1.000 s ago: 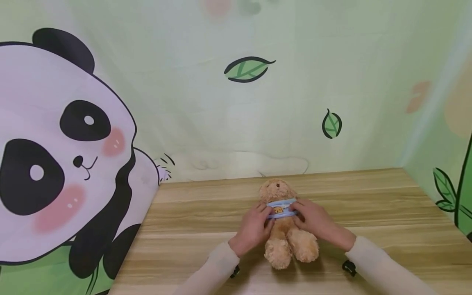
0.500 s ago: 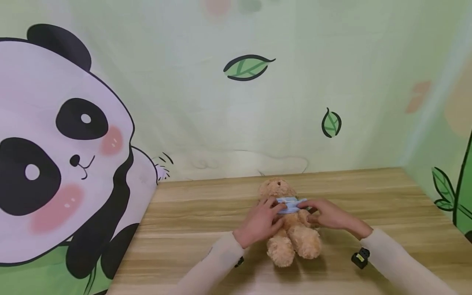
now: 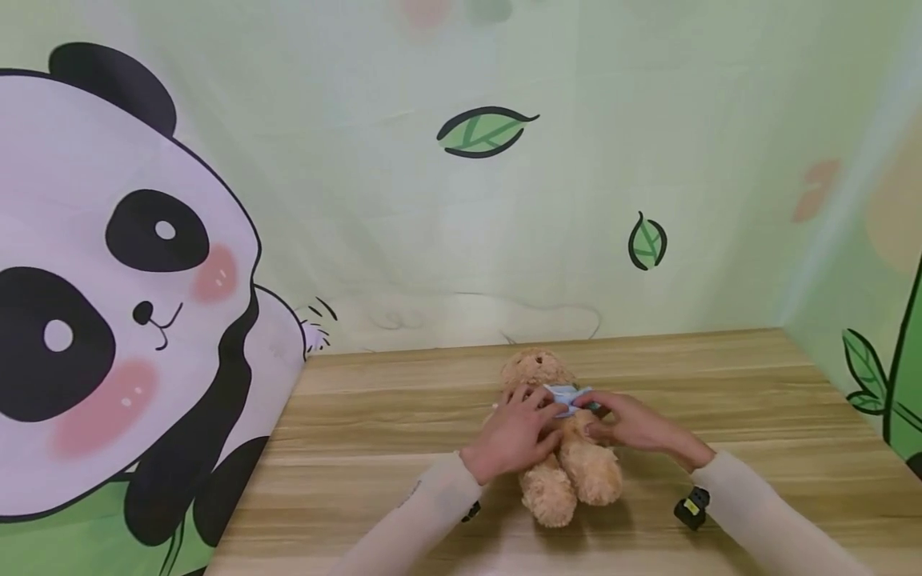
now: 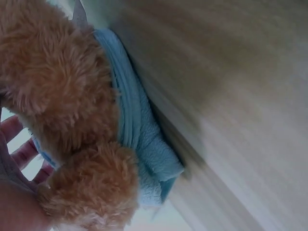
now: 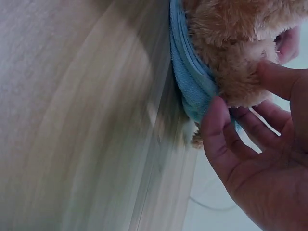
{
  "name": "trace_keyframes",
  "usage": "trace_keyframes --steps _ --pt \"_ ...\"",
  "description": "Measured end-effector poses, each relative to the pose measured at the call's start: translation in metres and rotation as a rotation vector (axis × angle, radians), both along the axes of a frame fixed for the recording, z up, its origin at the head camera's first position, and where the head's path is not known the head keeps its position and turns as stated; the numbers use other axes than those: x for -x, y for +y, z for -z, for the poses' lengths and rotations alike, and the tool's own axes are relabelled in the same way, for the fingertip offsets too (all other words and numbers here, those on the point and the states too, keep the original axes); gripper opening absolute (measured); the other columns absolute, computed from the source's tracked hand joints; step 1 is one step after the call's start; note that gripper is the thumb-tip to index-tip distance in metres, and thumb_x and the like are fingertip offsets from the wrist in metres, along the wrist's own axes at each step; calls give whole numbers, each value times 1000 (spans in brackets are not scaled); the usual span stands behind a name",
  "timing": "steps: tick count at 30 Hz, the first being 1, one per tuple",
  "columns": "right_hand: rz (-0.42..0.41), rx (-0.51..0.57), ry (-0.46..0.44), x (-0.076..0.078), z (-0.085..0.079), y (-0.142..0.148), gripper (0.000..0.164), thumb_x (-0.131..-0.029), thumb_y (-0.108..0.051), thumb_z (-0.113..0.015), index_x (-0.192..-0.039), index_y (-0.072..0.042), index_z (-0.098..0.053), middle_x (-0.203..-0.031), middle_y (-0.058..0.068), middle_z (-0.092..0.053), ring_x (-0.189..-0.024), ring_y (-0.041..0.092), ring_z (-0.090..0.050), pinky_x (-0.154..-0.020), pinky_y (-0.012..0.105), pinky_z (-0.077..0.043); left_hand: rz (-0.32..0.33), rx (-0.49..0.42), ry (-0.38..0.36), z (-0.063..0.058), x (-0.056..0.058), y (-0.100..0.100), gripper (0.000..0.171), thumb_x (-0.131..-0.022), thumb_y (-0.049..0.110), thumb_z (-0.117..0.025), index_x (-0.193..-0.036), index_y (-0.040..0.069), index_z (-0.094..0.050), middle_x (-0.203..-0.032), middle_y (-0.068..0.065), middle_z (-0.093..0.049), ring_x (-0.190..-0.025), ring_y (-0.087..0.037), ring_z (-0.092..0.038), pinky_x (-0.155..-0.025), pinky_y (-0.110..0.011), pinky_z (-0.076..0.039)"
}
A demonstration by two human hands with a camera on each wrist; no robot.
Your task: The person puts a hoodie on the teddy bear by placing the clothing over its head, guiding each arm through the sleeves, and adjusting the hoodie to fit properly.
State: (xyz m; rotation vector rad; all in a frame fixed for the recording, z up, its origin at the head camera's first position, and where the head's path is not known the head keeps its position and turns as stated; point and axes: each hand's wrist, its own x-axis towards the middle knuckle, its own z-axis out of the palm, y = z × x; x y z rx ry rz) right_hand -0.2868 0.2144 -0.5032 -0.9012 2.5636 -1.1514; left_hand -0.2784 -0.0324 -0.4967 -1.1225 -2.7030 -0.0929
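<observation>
A fluffy light-brown teddy bear [image 3: 592, 472] lies on its back, head toward the wall, with a light blue shirt [image 3: 566, 394] round its upper body. My left hand [image 3: 513, 430] spreads over the bear's chest side, fingers bent onto the shirt and thumb low by the belly. My right hand [image 3: 641, 422] holds the opposite side. In the right wrist view its thumb rests on the furry arm [image 5: 243, 77] while the fingers bend in at the shirt's edge [image 5: 192, 82]. The left wrist view shows a folded part of the shirt [image 4: 156, 151] down against the table.
The wooden table [image 3: 389, 448] reaches back to a pale green cloth wall [image 3: 346, 200] printed with a panda [image 3: 72, 176] and leaves. Black wrist devices [image 3: 691, 508] sit under the cream sleeves [image 3: 771, 508].
My right hand has shifted right to the bear's side, and my left has slid right over the chest. The shirt, flat with its print showing before, is now bunched up between the hands.
</observation>
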Motion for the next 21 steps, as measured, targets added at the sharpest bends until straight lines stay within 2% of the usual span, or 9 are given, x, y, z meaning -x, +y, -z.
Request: trace_keyframes --steps 4,7,10,13,17,21 --pt "10 -8 87 3 3 -7 27 -94 -22 -66 -115 -7 -59 -106 12 -65 -84 11 -59 -70 26 -49 14 -18 4 4 1 -1 38 -102 43 -46 -136 30 -55 -126 4 -51 -117 -18 -45 -95 -40 -45" --pt "26 -24 140 4 4 -13 18 -93 -20 -68 -105 -9 -58 -87 2 -60 -69 4 -50 -62 21 -43 26 -30 4 6 2 -1 37 -101 41 -48 -135 29 -56 -124 3 -51 -115 -19 -45 -93 -38 -47" --pt "49 -59 231 2 2 -18 15 -92 -18 -68 -96 -11 -56 -75 -3 -52 -64 3 -43 -59 20 -37 32 -40 12 8 2 -1 36 -101 40 -49 -134 29 -57 -122 3 -51 -112 -18 -46 -92 -37 -46" --pt "74 -117 318 -3 0 -22 11 -94 -11 -63 -91 -12 -53 -73 -4 -49 -66 4 -42 -60 20 -35 39 -45 20 8 3 -1 36 -101 40 -48 -134 29 -57 -122 3 -52 -111 -18 -46 -92 -37 -45" --pt "127 -196 347 -9 -3 -27 11 -96 -8 -56 -89 -14 -50 -72 -5 -48 -66 7 -43 -59 21 -35 41 -39 22 8 3 -1 37 -101 40 -48 -135 29 -56 -123 3 -52 -112 -19 -46 -93 -38 -45" --pt "221 -239 404 -13 0 -34 13 -93 -13 -60 -85 -15 -50 -68 -4 -50 -60 10 -45 -53 25 -35 44 -32 24 8 2 -1 36 -101 40 -49 -135 29 -54 -125 4 -52 -114 -19 -46 -94 -38 -46"
